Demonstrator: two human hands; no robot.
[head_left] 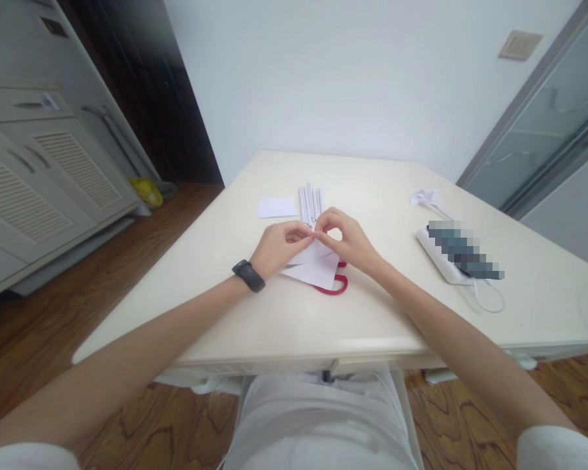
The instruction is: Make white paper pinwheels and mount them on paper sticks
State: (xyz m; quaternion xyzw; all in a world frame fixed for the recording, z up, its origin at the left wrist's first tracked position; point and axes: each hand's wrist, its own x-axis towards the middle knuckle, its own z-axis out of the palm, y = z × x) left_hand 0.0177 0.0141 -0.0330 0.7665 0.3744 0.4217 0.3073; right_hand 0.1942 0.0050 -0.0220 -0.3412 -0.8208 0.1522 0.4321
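Both hands' fingers pinched shut on white paper.

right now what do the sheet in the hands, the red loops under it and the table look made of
Sheet: thin white paper, matte, creased where both hands pinch it. Red loops: probably glossy plastic scissor handles, mostly hidden. Table: cream top with a soft sheen, perhaps lacquered wood or laminate; cannot tell which.

A cream table is seen; paper rolls, a white slip, red scissors and a power strip are laid on it.
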